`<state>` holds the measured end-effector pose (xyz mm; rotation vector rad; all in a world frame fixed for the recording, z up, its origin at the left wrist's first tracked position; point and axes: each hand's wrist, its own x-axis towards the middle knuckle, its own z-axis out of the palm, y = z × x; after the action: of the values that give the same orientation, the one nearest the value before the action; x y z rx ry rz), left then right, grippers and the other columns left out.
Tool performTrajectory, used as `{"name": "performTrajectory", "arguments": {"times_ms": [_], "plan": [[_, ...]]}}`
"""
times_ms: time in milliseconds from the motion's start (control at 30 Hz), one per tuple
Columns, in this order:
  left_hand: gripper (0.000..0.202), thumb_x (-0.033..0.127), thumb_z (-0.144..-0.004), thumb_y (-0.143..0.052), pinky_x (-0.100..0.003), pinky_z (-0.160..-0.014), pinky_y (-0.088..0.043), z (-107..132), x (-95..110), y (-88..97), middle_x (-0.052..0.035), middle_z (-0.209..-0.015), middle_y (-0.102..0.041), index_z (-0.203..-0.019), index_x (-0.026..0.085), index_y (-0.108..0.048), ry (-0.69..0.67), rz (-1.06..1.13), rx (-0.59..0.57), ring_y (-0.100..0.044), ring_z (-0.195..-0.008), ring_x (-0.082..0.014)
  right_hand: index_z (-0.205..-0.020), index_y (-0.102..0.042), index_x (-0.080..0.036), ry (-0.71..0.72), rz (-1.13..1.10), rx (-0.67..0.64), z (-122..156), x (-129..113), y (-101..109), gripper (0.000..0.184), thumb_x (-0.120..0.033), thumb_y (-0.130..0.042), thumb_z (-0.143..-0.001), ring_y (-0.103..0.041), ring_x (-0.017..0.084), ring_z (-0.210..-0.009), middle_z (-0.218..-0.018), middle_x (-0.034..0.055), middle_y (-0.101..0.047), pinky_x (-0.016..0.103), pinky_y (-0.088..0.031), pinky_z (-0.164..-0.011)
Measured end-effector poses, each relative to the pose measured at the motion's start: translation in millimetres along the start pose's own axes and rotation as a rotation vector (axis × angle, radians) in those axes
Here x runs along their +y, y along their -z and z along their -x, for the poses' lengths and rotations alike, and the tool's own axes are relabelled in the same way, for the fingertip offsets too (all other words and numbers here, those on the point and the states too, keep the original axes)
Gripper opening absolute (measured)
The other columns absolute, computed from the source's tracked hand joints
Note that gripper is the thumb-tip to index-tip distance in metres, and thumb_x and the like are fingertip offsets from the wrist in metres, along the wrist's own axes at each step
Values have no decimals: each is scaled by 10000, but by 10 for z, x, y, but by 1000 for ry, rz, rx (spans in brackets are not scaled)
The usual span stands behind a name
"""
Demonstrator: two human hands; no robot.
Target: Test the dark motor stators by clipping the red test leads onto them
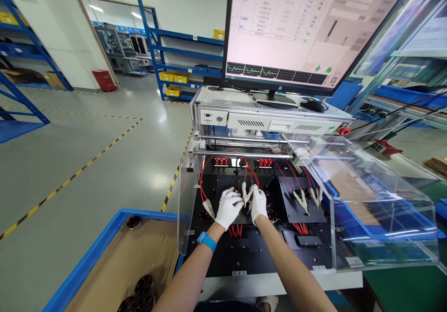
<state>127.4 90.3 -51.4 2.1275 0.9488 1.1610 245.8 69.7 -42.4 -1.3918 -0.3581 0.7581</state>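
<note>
My left hand (228, 208), in a white glove with a blue watch (206, 241) at the wrist, is closed over the left black test plate. Its fingertips meet near a small part mostly hidden beneath them. Beside it my right hand (259, 204), also gloved, has its fingers closed on a white clip on a red wire. Another white clip (246, 193) stands between the hands. One more white clip (208, 208) lies left of my left hand. On the right black plate (291, 213) sit further white clips (301, 202) with red wires.
A clear hinged cover (380, 209) stands at the right. Metal rods (240, 154) cross behind the plates, below a monitor (307, 28). At lower left, a blue-rimmed tray (104, 237) holds several dark round wired parts (144, 285). A red button (344, 130) is on the housing.
</note>
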Motion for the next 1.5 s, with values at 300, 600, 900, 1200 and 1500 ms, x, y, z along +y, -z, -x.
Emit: {"name": "performTrajectory", "arguments": {"times_ms": [300, 600, 900, 1200, 1500], "plan": [[162, 120, -743, -602, -503, -984, -396, 9, -18, 11, -31, -936, -668, -794, 239, -699, -46, -41, -43, -475, -1121, -251, -851, -499, -173, -34, -152, 17, -54, 68, 9, 376, -495, -589, -677, -503, 99, -567, -676, -41, -523, 229, -444, -554], [440, 260, -788, -562, -484, -1072, -267, 502, -164, 428, -123, -1367, -377, -1214, 196, -476, 326, -120, 447, -298, -1291, -275, -1165, -490, -123, 354, 328, 103, -248, -11, 169, 564, -411, -611, -696, -555, 215, -988, -1082, 119, -577, 359, -432, -888], [336, 373, -746, -600, -401, -973, -391, 399, -214, 531, -73, -1029, -607, -1021, 183, -568, 715, 561, 332, -545, -1032, -225, -958, -683, -298, 1134, 1142, -745, 173, -391, -48, 236, -205, -586, -764, -350, 262, -1246, -1346, 29, -427, 459, -301, -1027], [276, 156, -702, -677, -418, -757, -542, 69, -211, 290, -30, -821, -582, -843, 175, -441, 809, 1156, 690, -644, -734, -180, -779, -665, -223, 1120, 1247, -752, 110, -213, -138, 53, -226, -616, -760, -347, 245, -1249, -1296, 35, -487, 463, -254, -1048], [291, 157, -693, -693, -354, -725, -555, 47, -278, 102, -38, -838, -583, -869, 167, -462, 769, 1158, 723, -648, -770, -182, -822, -662, -211, 1128, 1228, -738, 121, -202, -109, 132, -226, -533, -800, -347, 245, -1244, -1277, 52, -495, 461, -282, -1038]]}}
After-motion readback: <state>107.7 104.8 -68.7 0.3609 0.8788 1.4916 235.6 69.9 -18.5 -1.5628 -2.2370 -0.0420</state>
